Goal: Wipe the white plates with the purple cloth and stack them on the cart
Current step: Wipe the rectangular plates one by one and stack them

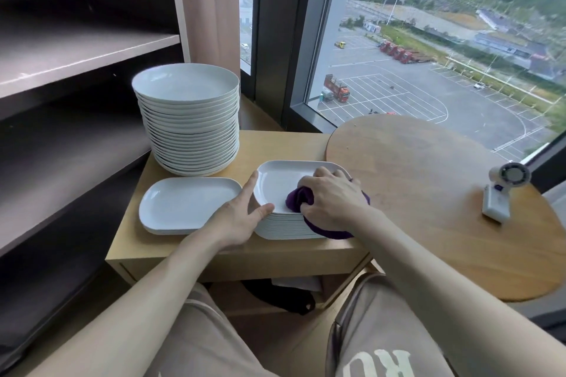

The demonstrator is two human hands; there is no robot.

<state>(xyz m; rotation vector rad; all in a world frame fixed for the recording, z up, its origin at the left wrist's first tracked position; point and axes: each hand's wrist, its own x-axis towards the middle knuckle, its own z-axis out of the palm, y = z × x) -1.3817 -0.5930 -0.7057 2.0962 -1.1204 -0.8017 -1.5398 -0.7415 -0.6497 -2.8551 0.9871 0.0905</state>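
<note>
1. Nearest the camera, two bare forearms reach forward over the person's beige shorts (196, 343).
2. The left hand (242, 214) is spread wide. Its forefinger lies along the left rim and its thumb along the near rim of the top plate (275, 184), bracing it without curling round it.
3. The right hand (333, 202) has its fingers curled round the bunched purple cloth (301, 199) and presses it onto the right half of that same plate. A fold of the cloth hangs over the plate's near right edge.
4. This plate tops a stack of rounded rectangular plates (284, 228) on the wooden cart (275, 144), near its front right corner.
5. Just left of it, touching or nearly so, sits a low pile of the same plates (190, 205).
6. Behind that pile, at the cart's back left, stands a tall stack of round plates (186, 119).
7. To the right, a round wooden table (428, 193) overlaps the cart's edge and carries a small white fan (502, 193).
8. Dark shelves (76, 55) run along the left.
9. Farthest off, a window (428, 70) looks out over a car park.
</note>
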